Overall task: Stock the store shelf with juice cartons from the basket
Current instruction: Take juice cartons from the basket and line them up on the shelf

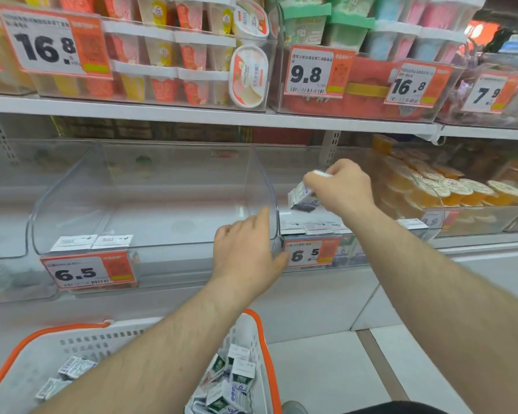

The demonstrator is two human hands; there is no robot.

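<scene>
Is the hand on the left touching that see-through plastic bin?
Touching. In the head view the left hand rests on the front corner of the clear bin, its thumb lying against the bin's front edge beside the price tag.

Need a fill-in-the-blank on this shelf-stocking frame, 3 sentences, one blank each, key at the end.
1. The right hand grips a small white juice carton above the clear plastic bin whose price tag reads ____.
2. The left hand rests on the ____ plastic divider between two bins.
3. The white basket of cartons has an ____ rim.

Missing words: 6.5; clear; orange
</scene>
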